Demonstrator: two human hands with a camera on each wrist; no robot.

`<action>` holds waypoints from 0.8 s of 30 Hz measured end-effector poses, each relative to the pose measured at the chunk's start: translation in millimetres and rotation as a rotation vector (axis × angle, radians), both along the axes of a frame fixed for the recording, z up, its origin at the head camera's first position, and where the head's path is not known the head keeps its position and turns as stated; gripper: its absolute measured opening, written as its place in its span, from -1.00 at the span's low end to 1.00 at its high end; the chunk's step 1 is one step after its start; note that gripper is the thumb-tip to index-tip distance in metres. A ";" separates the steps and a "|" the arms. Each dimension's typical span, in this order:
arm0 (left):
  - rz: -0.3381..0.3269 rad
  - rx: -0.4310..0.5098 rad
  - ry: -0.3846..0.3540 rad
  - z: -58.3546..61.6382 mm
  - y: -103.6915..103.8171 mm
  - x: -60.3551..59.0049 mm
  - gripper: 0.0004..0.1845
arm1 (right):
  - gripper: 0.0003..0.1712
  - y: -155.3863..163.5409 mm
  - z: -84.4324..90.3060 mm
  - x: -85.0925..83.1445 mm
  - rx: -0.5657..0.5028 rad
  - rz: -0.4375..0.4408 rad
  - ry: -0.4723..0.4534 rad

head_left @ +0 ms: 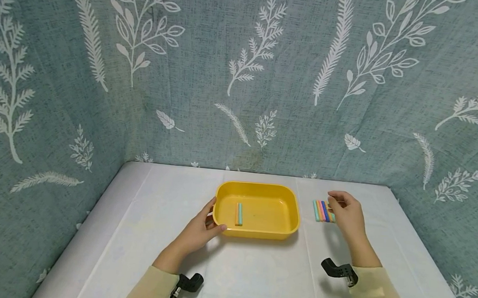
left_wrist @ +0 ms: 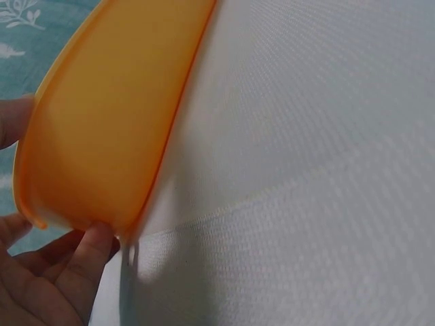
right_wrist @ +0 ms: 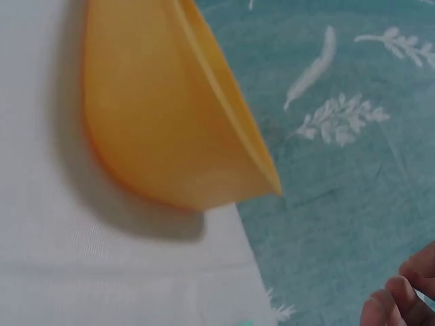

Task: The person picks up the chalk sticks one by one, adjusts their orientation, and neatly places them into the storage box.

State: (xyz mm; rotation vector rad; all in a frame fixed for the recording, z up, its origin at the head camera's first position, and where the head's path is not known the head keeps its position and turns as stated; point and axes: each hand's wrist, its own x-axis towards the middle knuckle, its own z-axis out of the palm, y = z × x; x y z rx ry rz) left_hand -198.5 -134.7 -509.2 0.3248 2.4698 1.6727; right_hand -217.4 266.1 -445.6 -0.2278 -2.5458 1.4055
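A yellow plastic tub stands on the white-covered table. My left hand grips its left end, thumb at the front rim and fingers round the side; the left wrist view shows these fingers against the tub's wall. Inside lie two slim sticks like chalk, one orange and one teal, side by side. To the tub's right, a row of several coloured chalk-like sticks lies on the cloth. Over that row hovers my right hand, fingers bent, hiding part of it. I see nothing held between its fingertips.
White cloth covers the table. Behind and at both sides hangs a blue-green curtain with white leaf prints. A black wrist mount sits on each sleeve, left and right.
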 end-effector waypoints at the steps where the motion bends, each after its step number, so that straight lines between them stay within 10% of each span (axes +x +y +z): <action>1: 0.000 -0.003 0.001 0.0 0.1 0.0 0.00 | -0.64 2.4 -2.0 -1.1 0.011 -0.001 -0.007; 24: 0.033 -0.033 0.000 -0.2 3.0 -0.1 0.00 | -0.58 41.4 -26.7 -28.4 0.138 0.095 -0.175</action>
